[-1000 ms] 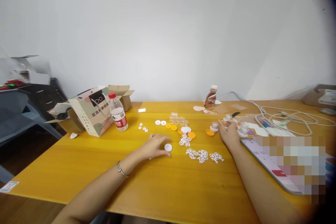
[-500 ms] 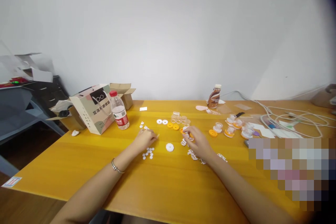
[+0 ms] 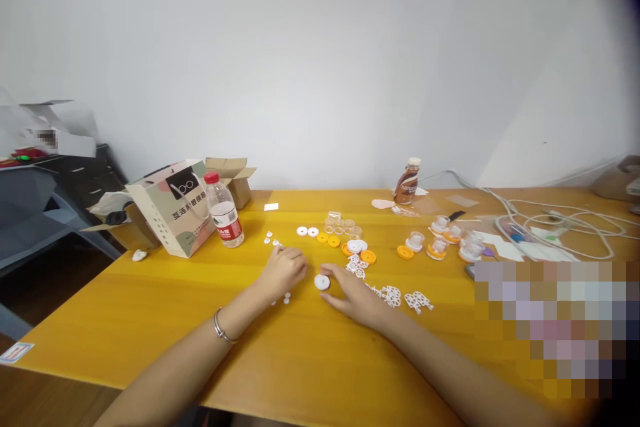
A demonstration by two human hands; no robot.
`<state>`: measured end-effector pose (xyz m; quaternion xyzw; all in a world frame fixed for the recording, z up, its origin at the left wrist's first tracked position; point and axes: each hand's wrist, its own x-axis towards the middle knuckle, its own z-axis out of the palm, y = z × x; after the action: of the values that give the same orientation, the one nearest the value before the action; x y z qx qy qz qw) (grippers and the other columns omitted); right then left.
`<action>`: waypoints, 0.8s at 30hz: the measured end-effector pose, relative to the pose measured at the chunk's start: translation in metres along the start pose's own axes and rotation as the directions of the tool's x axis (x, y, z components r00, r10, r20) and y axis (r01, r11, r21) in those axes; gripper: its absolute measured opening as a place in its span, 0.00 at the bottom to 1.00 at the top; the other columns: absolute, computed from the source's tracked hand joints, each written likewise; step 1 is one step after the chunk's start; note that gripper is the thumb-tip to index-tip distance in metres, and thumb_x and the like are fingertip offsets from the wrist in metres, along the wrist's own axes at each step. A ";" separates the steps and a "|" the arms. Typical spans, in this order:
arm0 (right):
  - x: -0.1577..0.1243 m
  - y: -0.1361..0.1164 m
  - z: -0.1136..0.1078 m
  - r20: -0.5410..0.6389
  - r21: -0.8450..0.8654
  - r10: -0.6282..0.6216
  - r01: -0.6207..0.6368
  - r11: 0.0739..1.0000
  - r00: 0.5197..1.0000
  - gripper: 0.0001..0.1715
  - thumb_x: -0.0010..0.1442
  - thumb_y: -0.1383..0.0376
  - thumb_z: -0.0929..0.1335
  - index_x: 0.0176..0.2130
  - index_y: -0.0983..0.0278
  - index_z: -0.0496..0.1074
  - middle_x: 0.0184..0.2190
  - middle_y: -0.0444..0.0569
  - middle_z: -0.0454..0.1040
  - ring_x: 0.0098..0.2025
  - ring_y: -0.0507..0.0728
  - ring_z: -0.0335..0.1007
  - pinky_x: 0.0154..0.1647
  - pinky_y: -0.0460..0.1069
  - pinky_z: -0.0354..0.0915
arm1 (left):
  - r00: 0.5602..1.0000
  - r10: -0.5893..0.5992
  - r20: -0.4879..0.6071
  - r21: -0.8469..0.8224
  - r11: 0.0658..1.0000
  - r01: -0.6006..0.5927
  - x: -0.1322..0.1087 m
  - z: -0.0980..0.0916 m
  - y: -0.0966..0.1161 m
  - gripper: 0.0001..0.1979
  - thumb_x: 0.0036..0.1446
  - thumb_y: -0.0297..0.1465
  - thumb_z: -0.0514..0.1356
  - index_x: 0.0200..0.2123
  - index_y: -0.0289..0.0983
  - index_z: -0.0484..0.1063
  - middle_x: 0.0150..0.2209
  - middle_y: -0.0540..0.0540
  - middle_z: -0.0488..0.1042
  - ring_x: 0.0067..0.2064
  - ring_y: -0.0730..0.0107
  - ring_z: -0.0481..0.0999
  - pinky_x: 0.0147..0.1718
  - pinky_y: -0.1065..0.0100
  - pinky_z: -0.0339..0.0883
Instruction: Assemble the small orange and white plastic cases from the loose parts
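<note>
My left hand (image 3: 284, 273) is closed, its fingers curled down near the table; whatever they hold, if anything, is hidden. Beneath it lie small white round pieces (image 3: 287, 298), mostly covered by the hand. My right hand (image 3: 353, 295) has thumb and forefinger apart on either side of a white round disc (image 3: 322, 282) lying flat on the table. I cannot tell whether the fingertips touch its edge. Past the right hand are white openwork pieces (image 3: 357, 265), with more white lattice pieces (image 3: 419, 301) to its right.
Yellow discs (image 3: 328, 239), white rings (image 3: 307, 231) and clear cups (image 3: 343, 227) lie farther back. Assembled clear-topped pieces (image 3: 437, 248) stand at right, near white cables (image 3: 555, 213). A water bottle (image 3: 225, 213), a paper bag (image 3: 173, 213) and a brown drink bottle (image 3: 407, 183) stand behind.
My right hand has moved left and nearer, from the lattice pieces to the white disc. My left hand has shifted slightly right and nearer, covering more of the small round pieces.
</note>
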<state>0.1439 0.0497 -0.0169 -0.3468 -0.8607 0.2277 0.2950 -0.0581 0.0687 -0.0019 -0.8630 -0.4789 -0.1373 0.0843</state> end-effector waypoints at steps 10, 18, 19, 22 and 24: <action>0.003 0.002 0.000 -0.005 0.098 0.011 -0.010 0.995 1.000 0.19 0.53 0.68 0.63 0.46 0.61 0.56 0.43 0.51 0.68 0.47 0.57 0.64 0.46 0.53 0.61 | 0.983 0.182 -0.009 -0.149 0.972 -0.181 -0.002 0.006 0.025 0.10 0.57 0.32 0.49 0.35 0.39 0.70 0.34 0.46 0.72 0.38 0.69 0.68 0.41 0.65 0.50; 0.003 0.006 0.003 -0.001 0.119 0.022 -0.022 0.993 1.000 0.20 0.52 0.67 0.64 0.46 0.61 0.56 0.44 0.52 0.67 0.47 0.58 0.64 0.48 0.55 0.60 | 0.966 0.259 0.010 -0.214 0.944 -0.251 -0.003 -0.001 0.023 0.11 0.57 0.33 0.50 0.33 0.40 0.71 0.36 0.46 0.72 0.40 0.68 0.68 0.43 0.64 0.49; 0.003 0.005 0.002 0.006 0.128 0.017 -0.018 0.992 1.000 0.19 0.53 0.67 0.64 0.45 0.61 0.57 0.44 0.52 0.67 0.47 0.58 0.64 0.48 0.55 0.60 | 0.972 0.233 0.017 -0.256 0.941 -0.221 -0.002 -0.002 0.023 0.10 0.56 0.33 0.51 0.33 0.40 0.71 0.35 0.46 0.73 0.39 0.69 0.68 0.42 0.65 0.50; 0.004 0.003 0.002 0.016 0.144 0.001 -0.004 0.990 1.000 0.17 0.54 0.68 0.63 0.45 0.61 0.57 0.44 0.51 0.67 0.48 0.57 0.63 0.48 0.55 0.60 | 0.993 0.114 0.039 -0.391 0.916 -0.090 0.001 0.000 0.022 0.09 0.54 0.34 0.53 0.30 0.39 0.71 0.31 0.49 0.73 0.36 0.71 0.69 0.39 0.69 0.55; 0.004 0.002 0.002 0.017 0.143 -0.007 0.004 0.990 1.000 0.16 0.54 0.68 0.63 0.44 0.60 0.57 0.44 0.50 0.67 0.47 0.56 0.64 0.48 0.54 0.60 | 0.998 0.052 0.045 -0.458 0.888 -0.026 0.003 0.002 0.022 0.08 0.53 0.35 0.54 0.29 0.38 0.71 0.31 0.49 0.73 0.34 0.71 0.69 0.37 0.70 0.57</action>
<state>0.1415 0.0541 -0.0180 -0.3204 -0.8457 0.2910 0.3123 -0.0374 0.0600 -0.0035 -0.8716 -0.4178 -0.2201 -0.1319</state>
